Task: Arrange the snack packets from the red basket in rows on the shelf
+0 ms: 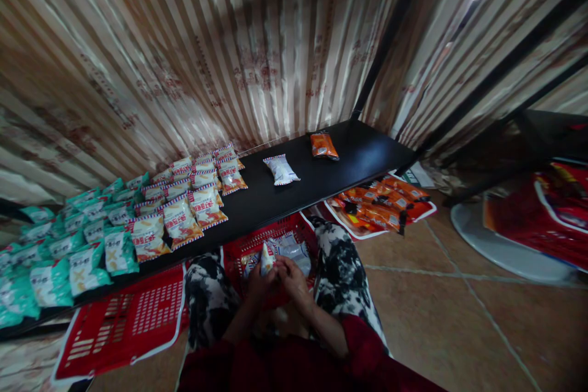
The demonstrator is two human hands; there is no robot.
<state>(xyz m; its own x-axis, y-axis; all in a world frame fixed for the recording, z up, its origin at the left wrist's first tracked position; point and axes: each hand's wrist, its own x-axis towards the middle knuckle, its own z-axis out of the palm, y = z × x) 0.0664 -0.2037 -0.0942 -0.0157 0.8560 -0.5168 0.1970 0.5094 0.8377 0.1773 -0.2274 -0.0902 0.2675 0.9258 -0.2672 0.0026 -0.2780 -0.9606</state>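
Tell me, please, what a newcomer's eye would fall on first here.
Probably the dense rows of teal packets at the left end of the long black shelf, with orange-and-white packets beside them. Next, perhaps, the bright red basket between the person's knees, where the left hand holds a small packet and the right hand closes in beside it.

From here I see both forearms reaching up from the bottom of the frame, dark red sleeves pushed back, and the left hand and right hand meeting just below center, fingers bent, fingertips close together.
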